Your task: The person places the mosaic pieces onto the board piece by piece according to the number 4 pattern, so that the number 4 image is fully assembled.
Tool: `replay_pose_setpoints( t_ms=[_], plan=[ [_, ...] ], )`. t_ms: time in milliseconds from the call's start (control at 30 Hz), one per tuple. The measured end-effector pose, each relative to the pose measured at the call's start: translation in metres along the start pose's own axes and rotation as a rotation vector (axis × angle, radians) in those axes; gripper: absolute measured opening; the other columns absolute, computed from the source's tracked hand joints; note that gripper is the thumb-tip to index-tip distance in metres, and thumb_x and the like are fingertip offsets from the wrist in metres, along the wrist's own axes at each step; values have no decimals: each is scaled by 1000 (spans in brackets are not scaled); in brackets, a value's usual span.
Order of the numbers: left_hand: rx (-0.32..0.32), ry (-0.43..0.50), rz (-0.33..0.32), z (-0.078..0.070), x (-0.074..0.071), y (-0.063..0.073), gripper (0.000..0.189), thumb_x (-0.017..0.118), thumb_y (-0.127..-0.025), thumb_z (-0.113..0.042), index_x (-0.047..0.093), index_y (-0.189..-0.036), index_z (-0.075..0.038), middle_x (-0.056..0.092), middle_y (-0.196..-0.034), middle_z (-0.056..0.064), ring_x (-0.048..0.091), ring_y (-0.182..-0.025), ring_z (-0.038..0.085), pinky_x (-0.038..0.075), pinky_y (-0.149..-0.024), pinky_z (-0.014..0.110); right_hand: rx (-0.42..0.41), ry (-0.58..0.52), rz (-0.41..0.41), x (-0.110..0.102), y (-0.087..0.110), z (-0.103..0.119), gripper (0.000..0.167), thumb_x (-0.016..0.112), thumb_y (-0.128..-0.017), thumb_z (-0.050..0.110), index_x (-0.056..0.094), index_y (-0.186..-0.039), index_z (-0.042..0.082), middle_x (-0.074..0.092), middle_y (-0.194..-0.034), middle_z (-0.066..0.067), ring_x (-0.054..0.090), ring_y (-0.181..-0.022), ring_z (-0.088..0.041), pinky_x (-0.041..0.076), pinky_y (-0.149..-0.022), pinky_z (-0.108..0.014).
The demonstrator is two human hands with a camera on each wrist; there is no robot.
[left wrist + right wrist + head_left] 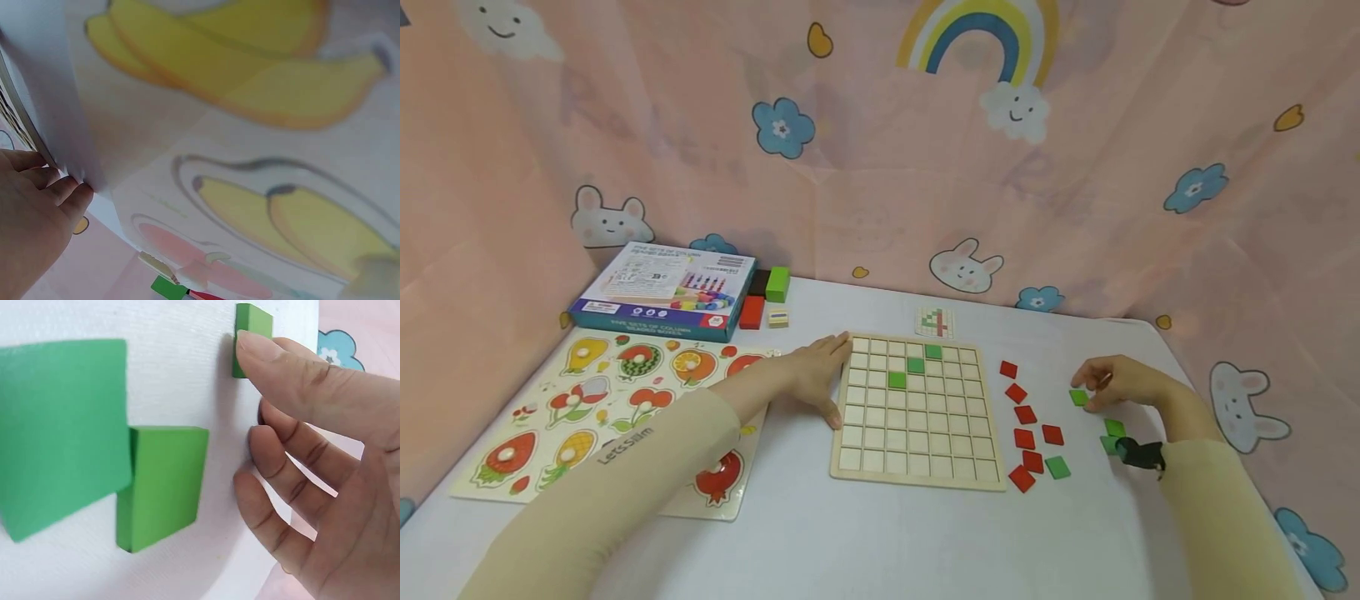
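Observation:
My left hand (815,372) rests with fingers extended along the left edge of a wooden grid board (917,482); in the left wrist view its fingertips (80,190) meet the board's side. Three green tiles sit in a diagonal on the grid, one being the green tile (897,380). Out to the right, my right hand (1122,382) pinches a green square tile (1078,397) between thumb and index finger, close over the table. The right wrist view shows the thumb (262,347) across this tile (242,359), the other fingers loosely bent. Two more green tiles (165,487) lie near that wrist.
Several red tiles (1025,438) and a green tile (1057,467) lie right of the board. A small pattern card (934,322) is behind it. At left are a fruit puzzle board (730,500), a box (655,287) and coloured blocks (752,312).

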State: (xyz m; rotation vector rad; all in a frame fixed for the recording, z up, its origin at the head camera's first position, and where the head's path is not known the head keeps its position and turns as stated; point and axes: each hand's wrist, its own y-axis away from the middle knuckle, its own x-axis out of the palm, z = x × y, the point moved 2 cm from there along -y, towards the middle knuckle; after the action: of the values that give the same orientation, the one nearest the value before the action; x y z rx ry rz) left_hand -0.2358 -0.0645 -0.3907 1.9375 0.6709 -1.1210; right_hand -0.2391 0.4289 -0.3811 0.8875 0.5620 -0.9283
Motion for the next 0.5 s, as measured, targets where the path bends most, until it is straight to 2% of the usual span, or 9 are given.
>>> replay_pose_setpoints(
  t_ms=[300, 400, 500],
  plan=[
    [-1, -9, -3, 1, 1, -1, 135, 85, -64, -59, 8, -159, -2, 1, -169, 16, 7, -157, 37, 22, -123, 58, 9, 76, -85, 1, -4, -4, 26, 79, -81, 18, 65, -94, 1, 59, -91, -6, 48, -83, -14, 45, -68, -26],
    [0, -9, -4, 1, 1, -1, 135, 85, -64, -59, 8, -159, -2, 2, -169, 16, 7, -157, 37, 22, -123, 58, -2, 57, -112, -1, -5, -2, 24, 76, -83, 17, 63, -92, -1, 63, -90, -6, 51, -79, -10, 47, -67, -24],
    [4, -10, -3, 2, 1, -1, 135, 85, -64, -59, 8, -159, -2, 1, -169, 16, 7, -157, 37, 22, -123, 58, 6, -6, -126, -3, -6, 2, 24, 72, -86, 17, 63, -98, -2, 63, -89, -5, 54, -77, -6, 51, -69, -22]
  ],
)
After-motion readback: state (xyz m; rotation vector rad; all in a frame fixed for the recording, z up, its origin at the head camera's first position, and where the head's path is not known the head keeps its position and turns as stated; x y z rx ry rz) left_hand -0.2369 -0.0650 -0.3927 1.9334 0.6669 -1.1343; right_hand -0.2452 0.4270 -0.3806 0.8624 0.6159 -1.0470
